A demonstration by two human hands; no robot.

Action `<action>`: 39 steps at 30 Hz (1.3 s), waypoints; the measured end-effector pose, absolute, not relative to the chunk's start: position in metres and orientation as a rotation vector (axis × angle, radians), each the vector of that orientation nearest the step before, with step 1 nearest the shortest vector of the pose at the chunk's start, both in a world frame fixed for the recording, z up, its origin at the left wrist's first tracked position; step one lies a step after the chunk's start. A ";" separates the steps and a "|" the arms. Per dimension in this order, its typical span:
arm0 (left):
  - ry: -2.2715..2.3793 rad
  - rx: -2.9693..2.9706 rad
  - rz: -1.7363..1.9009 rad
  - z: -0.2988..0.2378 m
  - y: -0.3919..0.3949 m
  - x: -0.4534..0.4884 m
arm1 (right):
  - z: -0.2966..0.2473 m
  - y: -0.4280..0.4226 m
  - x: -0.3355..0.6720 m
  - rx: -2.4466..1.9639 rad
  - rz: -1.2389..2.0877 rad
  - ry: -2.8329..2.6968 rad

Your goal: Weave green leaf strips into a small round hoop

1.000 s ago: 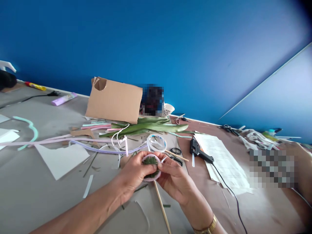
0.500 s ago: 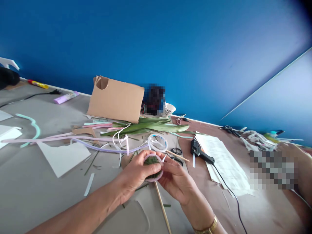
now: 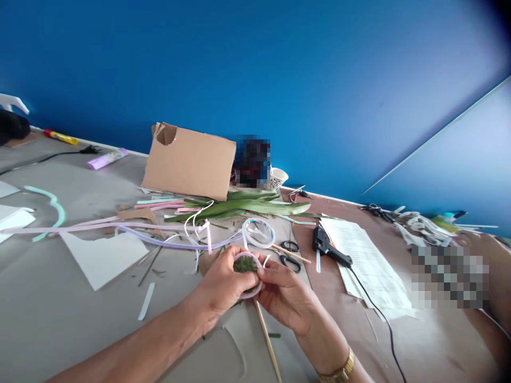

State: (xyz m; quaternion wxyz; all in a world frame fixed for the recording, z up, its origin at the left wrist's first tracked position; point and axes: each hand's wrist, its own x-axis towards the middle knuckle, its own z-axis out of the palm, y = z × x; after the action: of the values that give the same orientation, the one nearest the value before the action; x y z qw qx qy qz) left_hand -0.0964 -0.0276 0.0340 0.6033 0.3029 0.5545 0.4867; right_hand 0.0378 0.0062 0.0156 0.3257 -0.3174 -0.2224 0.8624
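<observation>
Both my hands hold a small round piece (image 3: 245,264) with a green, leafy-looking middle and a pale pink rim. My left hand (image 3: 223,276) is closed around its left side, thumb lying across the front. At the right edge, my right hand (image 3: 283,284) pinches the rim, with a short white strip (image 3: 266,260) sticking up by the fingers. A thin wooden stick (image 3: 266,338) runs down below the piece; whether it is joined to it I cannot tell. Just beyond my hands lie a roll of clear tape (image 3: 258,233) and black-handled scissors (image 3: 289,260).
A black glue gun (image 3: 329,247) with a cord rests beside printed sheets (image 3: 369,266). Long green leaves (image 3: 247,206) and pastel strips lie before a cardboard box (image 3: 189,162). White paper (image 3: 101,255) is at left. Another person's hand (image 3: 479,255) is at far right.
My hands and the round piece have shifted slightly left, and the piece has tilted a little. More of the scissors' handles shows beside my right hand.
</observation>
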 end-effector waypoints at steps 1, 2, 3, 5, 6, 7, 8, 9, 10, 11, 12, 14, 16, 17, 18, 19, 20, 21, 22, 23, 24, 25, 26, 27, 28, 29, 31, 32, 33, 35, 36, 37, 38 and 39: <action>1.279 0.697 1.131 0.034 -0.028 -0.096 | 0.015 0.006 0.037 -0.834 2.264 -0.569; 1.268 0.695 1.137 0.033 -0.027 -0.096 | 0.015 0.006 0.037 -0.840 2.268 -0.555; 1.258 0.694 1.146 0.033 -0.027 -0.096 | 0.016 0.006 0.036 -0.848 2.270 -0.542; 1.267 0.696 1.152 0.031 -0.027 -0.096 | 0.018 0.006 0.036 -0.863 2.274 -0.522; 1.286 0.696 1.143 0.031 -0.027 -0.097 | 0.020 0.006 0.037 -0.869 2.273 -0.513; 1.302 0.692 1.127 0.030 -0.026 -0.097 | 0.021 0.006 0.037 -0.874 2.271 -0.505; 1.308 0.686 1.107 0.030 -0.026 -0.097 | 0.023 0.006 0.038 -0.878 2.267 -0.501; 1.304 0.679 1.087 0.031 -0.027 -0.098 | 0.025 0.005 0.039 -0.886 2.261 -0.504; 1.297 0.674 1.071 0.031 -0.027 -0.098 | 0.026 0.005 0.039 -0.901 2.252 -0.518; 1.293 0.675 1.067 0.031 -0.027 -0.099 | 0.027 0.004 0.040 -0.924 2.230 -0.543; 1.297 0.687 1.075 0.031 -0.027 -0.099 | 0.027 0.004 0.041 -0.951 2.189 -0.578; 1.319 0.722 1.103 0.031 -0.027 -0.100 | 0.028 0.003 0.041 -1.023 2.045 -0.683; 1.324 0.750 1.128 0.029 -0.026 -0.101 | 0.029 0.004 0.041 -1.090 1.877 -0.803; 1.317 0.757 1.132 0.028 -0.026 -0.101 | 0.030 0.004 0.041 -1.114 1.811 -0.862; 1.306 0.759 1.129 0.027 -0.026 -0.101 | 0.031 0.004 0.040 -1.130 1.761 -0.917; 1.287 0.759 1.128 0.027 -0.026 -0.101 | 0.032 0.004 0.040 -1.139 1.724 -0.964; 1.259 0.756 1.130 0.026 -0.026 -0.101 | 0.033 0.004 0.039 -1.140 1.694 -0.998; 1.221 0.750 1.135 0.025 -0.026 -0.101 | 0.034 0.004 0.038 -1.138 1.667 -1.020; 1.182 0.740 1.143 0.025 -0.026 -0.101 | 0.035 0.004 0.037 -1.133 1.650 -1.026; 1.146 0.727 1.153 0.025 -0.027 -0.101 | 0.035 0.004 0.037 -1.125 1.645 -1.007; 1.115 0.712 1.165 0.025 -0.027 -0.101 | 0.035 0.004 0.037 -1.115 1.657 -0.969; 1.091 0.694 1.178 0.025 -0.027 -0.101 | 0.035 0.004 0.038 -1.095 1.683 -0.917; 1.067 0.675 1.187 0.027 -0.028 -0.101 | 0.034 0.003 0.038 -1.065 1.719 -0.858; 1.042 0.656 1.192 0.028 -0.028 -0.102 | 0.033 0.003 0.039 -1.024 1.763 -0.797; 1.016 0.639 1.194 0.029 -0.028 -0.102 | 0.033 0.003 0.040 -0.978 1.810 -0.743; 0.991 0.626 1.191 0.031 -0.028 -0.102 | 0.032 0.002 0.041 -0.928 1.856 -0.700; 0.950 0.597 1.172 0.032 -0.027 -0.103 | 0.032 0.002 0.042 -0.841 1.936 -0.645; 0.933 0.582 1.161 0.033 -0.027 -0.103 | 0.032 0.001 0.043 -0.810 1.968 -0.630; 0.915 0.567 1.151 0.033 -0.027 -0.104 | 0.032 0.001 0.044 -0.789 1.992 -0.620; 0.872 0.542 1.132 0.032 -0.027 -0.105 | 0.033 0.000 0.046 -0.766 2.020 -0.605; 0.851 0.536 1.126 0.032 -0.027 -0.105 | 0.033 0.000 0.047 -0.762 2.026 -0.598; 0.834 0.532 1.123 0.032 -0.027 -0.106 | 0.033 0.000 0.048 -0.759 2.028 -0.592; 0.820 0.529 1.122 0.032 -0.027 -0.106 | 0.033 0.000 0.048 -0.754 2.030 -0.585; 0.807 0.529 1.120 0.032 -0.027 -0.106 | 0.032 0.000 0.049 -0.745 2.036 -0.579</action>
State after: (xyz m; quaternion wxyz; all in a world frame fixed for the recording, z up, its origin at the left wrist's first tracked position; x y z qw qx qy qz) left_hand -0.1064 -0.0268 0.0317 0.7390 0.2409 0.3677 0.5105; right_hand 0.0490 -0.0002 0.0323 0.4340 -0.2993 -0.2326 0.8173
